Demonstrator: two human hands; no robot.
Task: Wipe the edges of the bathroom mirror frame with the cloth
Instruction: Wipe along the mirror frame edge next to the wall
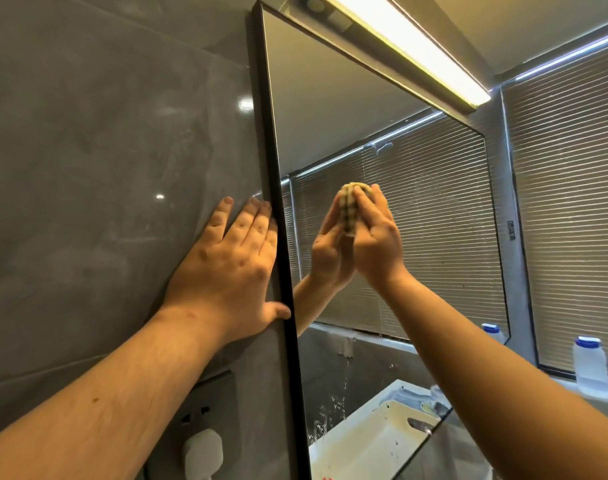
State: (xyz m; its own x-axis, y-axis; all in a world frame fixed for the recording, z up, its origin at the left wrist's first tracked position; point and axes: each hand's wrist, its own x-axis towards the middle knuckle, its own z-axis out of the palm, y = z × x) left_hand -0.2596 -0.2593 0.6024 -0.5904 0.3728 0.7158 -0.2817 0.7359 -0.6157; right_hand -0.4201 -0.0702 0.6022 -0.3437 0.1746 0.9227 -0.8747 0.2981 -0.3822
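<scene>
A person's two bare forearms reach up from the 6 o'clock edge toward a black-framed bathroom mirror. Nearest, at 7 o'clock, a white plug [203,453] sits in a wall socket [211,407] below the left arm. The left hand [231,268] lies flat on the grey tiled wall [88,168], fingers straight and slightly spread, its thumb touching the mirror frame [276,216] along the left edge. Just right of centre, the right hand [375,233] presses a yellowish cloth [351,209] against the mirror [417,209], fingers extended over it; the cloth touches the pane itself, well inside the frame. Streaks and water drops mark the glass toward 5 o'clock. At 4 o'clock a white bottle [591,367] stands on the sill before the window blinds [572,202]; a lit lamp [410,46] runs overhead at 1 o'clock. Judging by the cloth's place, the frame edges appear yet to be wiped.
</scene>
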